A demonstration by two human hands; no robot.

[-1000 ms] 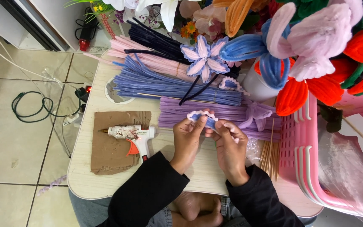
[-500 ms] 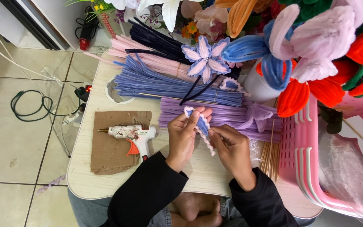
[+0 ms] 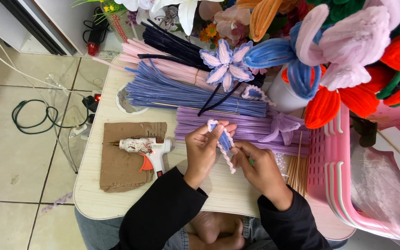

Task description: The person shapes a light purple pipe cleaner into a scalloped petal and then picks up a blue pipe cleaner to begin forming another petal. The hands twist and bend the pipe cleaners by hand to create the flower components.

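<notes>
My left hand (image 3: 203, 149) is pinched shut on the top of a little blue and white fuzzy petal (image 3: 223, 140), with my thumb and fingers squeezing the looped end. My right hand (image 3: 259, 165) is closed on the bottom of the same petal, where the white fuzzy edge hangs down in a wiggly tail. The petal sits in the air between my two hands, just above the pale table (image 3: 116, 203) and right in front of the purple fuzzy sticks (image 3: 255, 127). I think the step now is shaping the petal, so I should hold the top still and bend the bottom slowly, with small twists, so the white edge stays snug around the blue middle. If I pull too hard, I think the wire inside could kink. A finished blue and white flower (image 3: 226, 64) lies on the blue fuzzy sticks (image 3: 172, 92) farther away, and I can look at it to match the shape. Pink fuzzy sticks (image 3: 163, 65) lie behind those. To my left, a glue gun (image 3: 144, 148) rests on a piece of brown cardboard (image 3: 126, 162), its tip pointing away from my hands. I should keep my sleeve off it, since it may be hot. A pink basket (image 3: 329, 171) stands at my right.
</notes>
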